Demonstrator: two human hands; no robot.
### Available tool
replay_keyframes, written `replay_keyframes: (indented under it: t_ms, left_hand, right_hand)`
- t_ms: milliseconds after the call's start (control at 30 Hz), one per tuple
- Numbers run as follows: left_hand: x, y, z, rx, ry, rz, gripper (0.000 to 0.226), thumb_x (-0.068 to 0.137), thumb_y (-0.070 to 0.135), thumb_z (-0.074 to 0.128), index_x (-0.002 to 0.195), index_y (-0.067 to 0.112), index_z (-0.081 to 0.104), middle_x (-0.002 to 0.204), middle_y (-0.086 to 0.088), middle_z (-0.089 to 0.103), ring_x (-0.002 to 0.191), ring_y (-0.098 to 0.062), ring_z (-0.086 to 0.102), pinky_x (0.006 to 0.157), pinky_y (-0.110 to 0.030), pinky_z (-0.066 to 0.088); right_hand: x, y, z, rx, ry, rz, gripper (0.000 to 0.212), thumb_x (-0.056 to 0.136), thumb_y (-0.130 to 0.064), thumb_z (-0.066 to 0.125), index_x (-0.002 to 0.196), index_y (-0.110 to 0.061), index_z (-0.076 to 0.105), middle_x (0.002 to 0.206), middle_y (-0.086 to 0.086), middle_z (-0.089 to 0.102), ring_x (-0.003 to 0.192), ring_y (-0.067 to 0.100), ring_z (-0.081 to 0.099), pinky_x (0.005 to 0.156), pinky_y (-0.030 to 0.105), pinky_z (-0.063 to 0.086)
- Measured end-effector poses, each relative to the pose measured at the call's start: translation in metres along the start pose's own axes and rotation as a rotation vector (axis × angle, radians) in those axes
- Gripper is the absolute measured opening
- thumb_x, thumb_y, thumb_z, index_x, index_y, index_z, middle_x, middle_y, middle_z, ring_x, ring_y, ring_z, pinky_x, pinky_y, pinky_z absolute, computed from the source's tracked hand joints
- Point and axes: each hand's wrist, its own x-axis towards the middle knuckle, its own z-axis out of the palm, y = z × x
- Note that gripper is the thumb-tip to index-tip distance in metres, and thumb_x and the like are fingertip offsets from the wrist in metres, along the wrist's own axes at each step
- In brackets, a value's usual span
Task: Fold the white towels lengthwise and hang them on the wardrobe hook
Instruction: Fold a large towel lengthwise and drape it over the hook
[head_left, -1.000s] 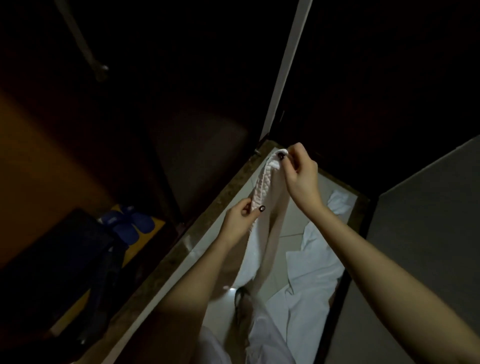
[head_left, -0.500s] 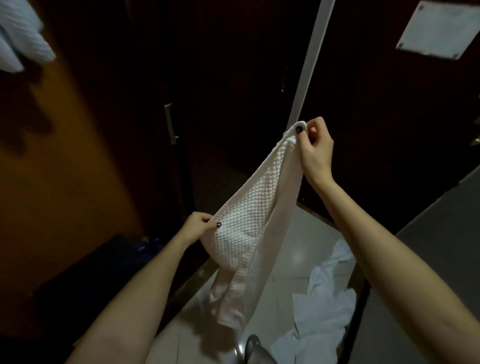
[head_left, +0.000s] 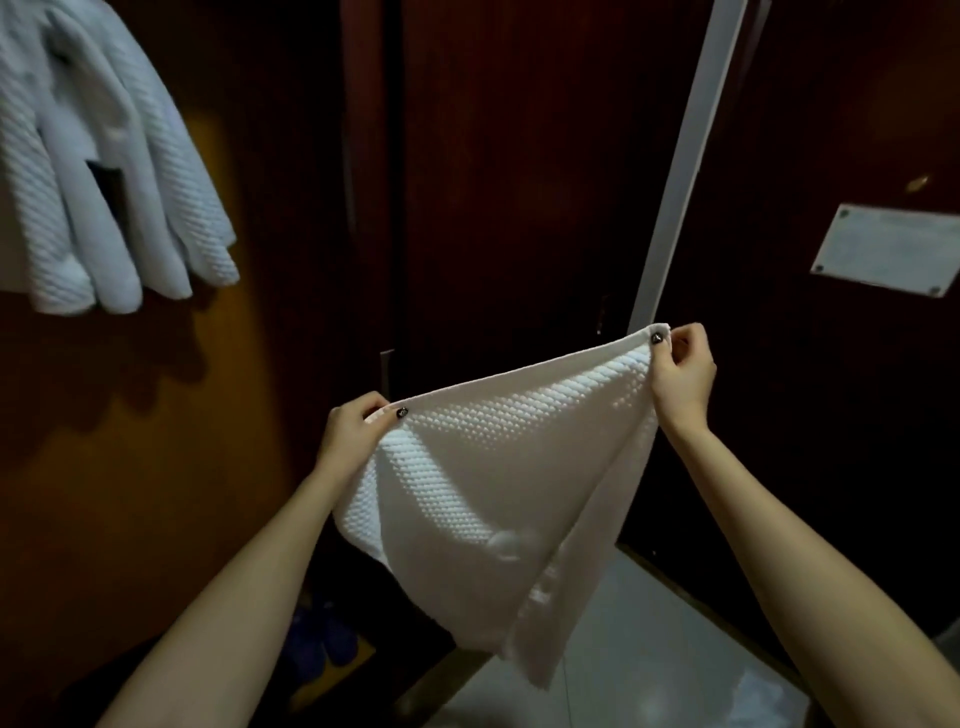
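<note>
A white waffle-textured towel (head_left: 498, 483) is stretched out in front of me, its top edge taut and slanting up to the right. My left hand (head_left: 353, 431) pinches its left corner. My right hand (head_left: 680, 374) pinches the right corner, higher up. The rest of the towel hangs down in a point above the floor. Several white towels (head_left: 104, 171) hang bunched at the upper left against the orange wardrobe panel (head_left: 156, 467); the hook under them is hidden.
Dark wooden wardrobe doors (head_left: 519, 182) stand straight ahead, with a pale vertical strip (head_left: 680, 171) between them. A light plate (head_left: 883, 249) is fixed to the right door. Blue slippers (head_left: 322, 639) lie low at the left. Pale floor tiles (head_left: 649, 660) show at the bottom right.
My hands have moved apart and spread the bunched towel wide open. The view has lifted from the floor, bringing the hanging towels at the upper left into sight.
</note>
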Motion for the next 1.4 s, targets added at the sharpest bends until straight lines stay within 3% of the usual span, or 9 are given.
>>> replay_keyframes:
  t_ms: [67, 233, 333, 433, 600, 733, 867, 1000, 1400]
  left_hand:
    - [0.013, 0.013, 0.007, -0.039, 0.068, 0.017, 0.021, 0.086, 0.025, 0.07, 0.067, 0.022, 0.061, 0.064, 0.007, 0.062, 0.058, 0.003, 0.052, 0.054, -0.014, 0.037]
    - [0.035, 0.056, 0.036, -0.238, 0.089, -0.01, 0.015, 0.089, 0.014, 0.066, 0.076, 0.016, 0.058, 0.063, -0.002, 0.06, 0.058, -0.009, 0.053, 0.055, -0.026, 0.041]
    - [0.047, 0.08, 0.049, -0.259, 0.029, 0.045, 0.012, 0.09, 0.015, 0.064, 0.08, 0.013, 0.058, 0.059, -0.001, 0.057, 0.053, -0.008, 0.05, 0.05, -0.022, 0.039]
    - [0.056, 0.1, 0.054, -0.235, 0.006, 0.043, 0.014, 0.088, 0.019, 0.066, 0.077, 0.015, 0.058, 0.054, 0.008, 0.057, 0.05, -0.004, 0.051, 0.049, -0.019, 0.04]
    - [0.059, 0.112, 0.038, -0.209, -0.039, 0.013, 0.015, 0.089, 0.018, 0.066, 0.08, 0.009, 0.058, 0.066, -0.011, 0.062, 0.057, -0.017, 0.057, 0.052, -0.027, 0.044]
    - [0.054, 0.106, 0.01, -0.181, -0.036, -0.016, 0.011, 0.088, 0.02, 0.067, 0.084, 0.013, 0.06, 0.065, -0.004, 0.064, 0.056, -0.014, 0.058, 0.052, -0.025, 0.045]
    - [0.04, 0.084, -0.025, -0.203, -0.098, -0.065, 0.017, 0.086, 0.022, 0.071, 0.097, 0.018, 0.059, 0.071, -0.002, 0.071, 0.064, -0.015, 0.067, 0.054, -0.024, 0.05]
    - [0.018, 0.06, -0.056, -0.228, -0.206, -0.117, 0.04, 0.079, 0.014, 0.075, 0.112, 0.025, 0.055, 0.078, 0.0, 0.072, 0.077, -0.013, 0.07, 0.063, -0.02, 0.051]
    - [-0.018, 0.028, -0.079, -0.274, -0.032, -0.205, 0.029, 0.076, 0.013, 0.076, 0.097, 0.023, 0.059, 0.081, -0.002, 0.073, 0.078, -0.014, 0.07, 0.066, -0.019, 0.051]
  right_hand:
    - [0.009, 0.008, 0.004, 0.012, -0.015, 0.011, 0.007, 0.095, -0.018, 0.054, 0.098, -0.012, 0.051, 0.067, -0.01, 0.049, 0.056, -0.007, 0.049, 0.052, 0.017, 0.033]
    - [0.003, 0.019, 0.021, 0.054, -0.257, 0.013, 0.041, 0.093, -0.013, 0.054, 0.132, -0.026, 0.051, 0.058, 0.003, 0.053, 0.046, 0.005, 0.044, 0.047, 0.021, 0.037]
    - [-0.012, 0.008, 0.043, 0.121, -0.519, -0.039, 0.045, 0.092, -0.009, 0.059, 0.131, -0.031, 0.057, 0.075, 0.011, 0.066, 0.058, 0.019, 0.056, 0.057, 0.029, 0.044]
    - [-0.022, -0.013, 0.073, 0.197, -0.746, -0.039, 0.048, 0.088, -0.008, 0.067, 0.131, -0.027, 0.059, 0.077, -0.007, 0.067, 0.064, -0.002, 0.059, 0.061, 0.014, 0.047]
    - [-0.032, -0.041, 0.115, 0.313, -1.114, 0.079, 0.031, 0.09, -0.012, 0.067, 0.118, -0.026, 0.066, 0.094, 0.001, 0.076, 0.085, 0.012, 0.073, 0.073, 0.026, 0.059]
    - [-0.043, -0.045, 0.144, 0.315, -1.016, 0.043, 0.01, 0.089, -0.014, 0.068, 0.096, -0.02, 0.072, 0.085, 0.005, 0.073, 0.077, 0.011, 0.069, 0.071, 0.03, 0.055]
    - [-0.048, -0.056, 0.165, 0.471, -0.974, 0.006, 0.024, 0.091, -0.011, 0.064, 0.084, -0.032, 0.073, 0.083, -0.007, 0.075, 0.079, 0.005, 0.071, 0.067, 0.019, 0.054]
    - [-0.058, -0.065, 0.187, 0.532, -0.924, -0.007, 0.02, 0.093, -0.017, 0.062, 0.086, -0.03, 0.075, 0.088, -0.004, 0.076, 0.085, 0.012, 0.072, 0.069, 0.025, 0.056]
    - [-0.058, -0.05, 0.206, 0.419, -0.678, 0.106, 0.017, 0.095, -0.023, 0.058, 0.089, -0.018, 0.073, 0.078, 0.0, 0.073, 0.074, 0.014, 0.07, 0.066, 0.036, 0.057]
